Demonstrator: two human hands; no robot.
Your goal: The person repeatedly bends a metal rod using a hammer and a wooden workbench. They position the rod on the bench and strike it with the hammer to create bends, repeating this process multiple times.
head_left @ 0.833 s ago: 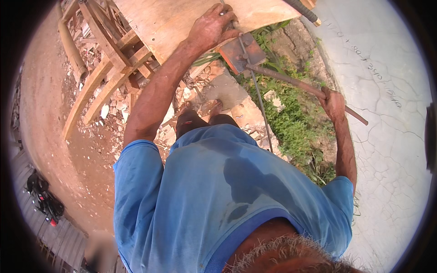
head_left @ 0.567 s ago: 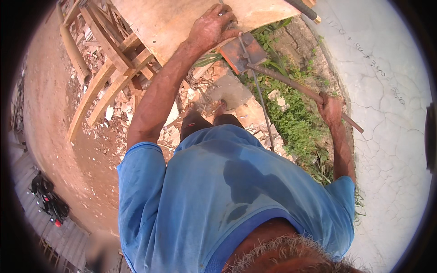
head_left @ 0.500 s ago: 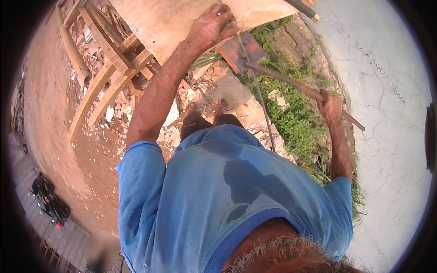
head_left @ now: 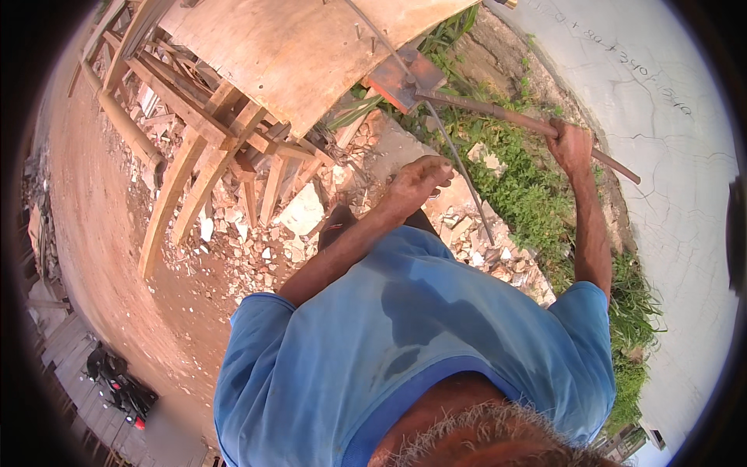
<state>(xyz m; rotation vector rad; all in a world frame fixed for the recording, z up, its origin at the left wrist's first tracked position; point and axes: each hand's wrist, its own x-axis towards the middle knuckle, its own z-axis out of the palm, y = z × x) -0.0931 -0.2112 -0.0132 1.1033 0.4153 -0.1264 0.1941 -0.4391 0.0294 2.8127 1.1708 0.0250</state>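
Note:
My right hand (head_left: pixel 572 146) is wrapped round a long rusty metal bar (head_left: pixel 498 113), near its outer end. The bar's other end meets a thin steel rod (head_left: pixel 450 142) at a rust-red metal plate (head_left: pixel 401 82) by the board's edge. From the plywood board (head_left: pixel 288 54) the rod runs down towards me, its near end hanging over the rubble. My left hand (head_left: pixel 420 187) hovers in front of my body, its fingers loosely curled with nothing visible in them. Its fingertips are close to the rod but seem apart from it. Short metal pegs (head_left: pixel 372 45) stand up from the board.
Stacked timber pieces (head_left: pixel 187 187) lean under the board on the left. Broken rubble (head_left: pixel 299 214) covers the ground by my legs. Green weeds (head_left: pixel 521 187) grow along a cracked grey wall (head_left: pixel 661 156) on the right. A motorcycle (head_left: pixel 120 381) stands at lower left.
My left hand has left the rod and plate at the board's edge and drawn back towards my body. My right hand keeps its hold on the bar. The whole view has shifted somewhat.

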